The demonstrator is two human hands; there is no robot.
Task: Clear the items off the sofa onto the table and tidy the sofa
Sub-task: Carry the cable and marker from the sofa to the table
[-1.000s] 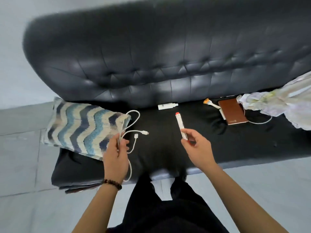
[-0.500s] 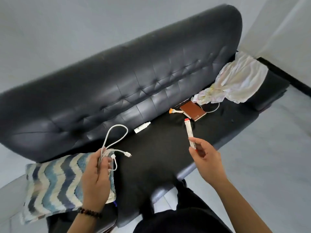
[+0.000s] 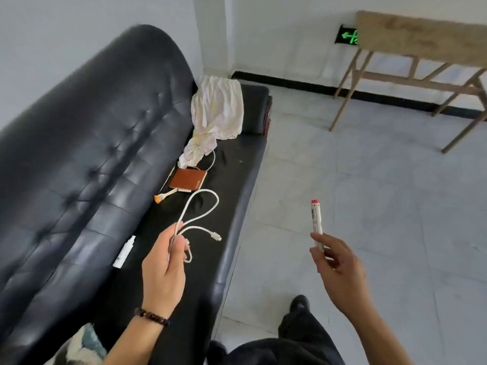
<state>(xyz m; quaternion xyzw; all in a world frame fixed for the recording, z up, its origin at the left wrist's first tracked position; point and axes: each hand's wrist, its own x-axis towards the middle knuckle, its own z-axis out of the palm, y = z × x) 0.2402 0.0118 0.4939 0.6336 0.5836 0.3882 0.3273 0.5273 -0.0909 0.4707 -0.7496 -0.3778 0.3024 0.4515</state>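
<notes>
The left hand grips a looped white cable above the sofa seat. The right hand pinches a red-capped pen upright over the floor. On the seat lie a white tube, a brown wallet and a crumpled cloth. The bench stands well apart, by the wall.

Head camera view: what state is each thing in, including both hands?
left hand, grips the white cable.
white cable, looped, held above the sofa.
right hand, pinches the marker.
marker, upright, red end up.
brown case, closed, flat on the seat.
white cloth, crumpled at the sofa's far end.
white tube, lying by the backrest.
wooden table, standing across the floor.
</notes>
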